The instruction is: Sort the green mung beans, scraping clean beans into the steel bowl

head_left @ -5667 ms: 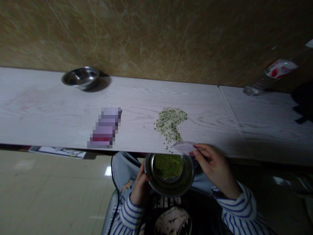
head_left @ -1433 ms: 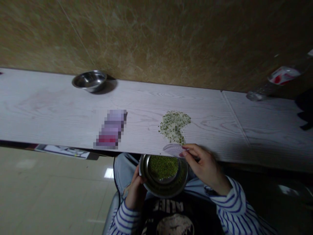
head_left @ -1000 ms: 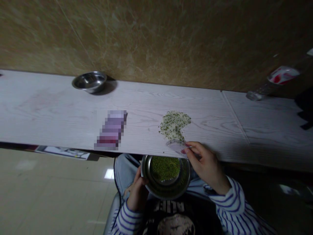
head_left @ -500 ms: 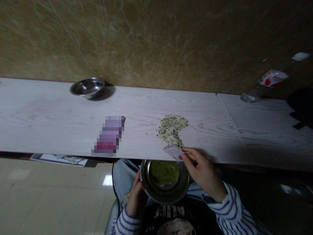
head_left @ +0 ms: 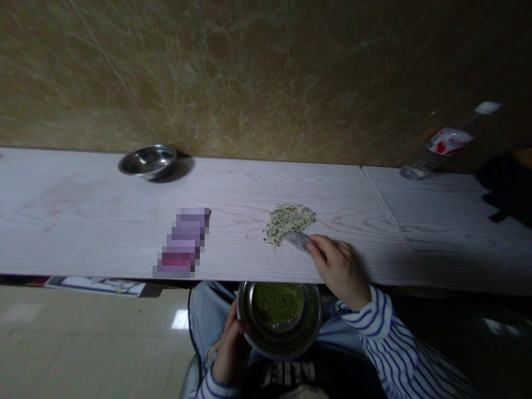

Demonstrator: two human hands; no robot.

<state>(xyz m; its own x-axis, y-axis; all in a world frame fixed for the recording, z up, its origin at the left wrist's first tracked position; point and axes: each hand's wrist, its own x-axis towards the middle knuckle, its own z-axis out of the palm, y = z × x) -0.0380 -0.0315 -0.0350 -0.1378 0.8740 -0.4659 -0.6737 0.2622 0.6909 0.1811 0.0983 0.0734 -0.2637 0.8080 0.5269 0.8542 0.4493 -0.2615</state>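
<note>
My left hand [head_left: 233, 343] grips the left rim of a steel bowl [head_left: 274, 346], which sits over my lap just below the table's front edge. Green beans [head_left: 279, 302], small and round like mung beans, lie inside it. Between thumb and fingers, my right hand [head_left: 338, 269] pinches a clear plastic protractor [head_left: 297, 240]. The protractor's curved edge is at the lower side of a flat pile of white grains and green beans [head_left: 288, 216] on the table. The white grains look like rice. The pile's lower right part is hidden by the protractor.
A second steel bowl [head_left: 147, 163] stands on the white wood-grain table [head_left: 233, 233] near the wall. Left of the pile lies a pixelated flat object [head_left: 183, 241]. At the far right are a labelled plastic bottle [head_left: 449, 141] and a dark object [head_left: 505, 185].
My right hand has moved the protractor from the table's front edge up to the pile. Over the whole span, the pile's lower tail has shrunk. My left hand keeps hold of the bowl.
</note>
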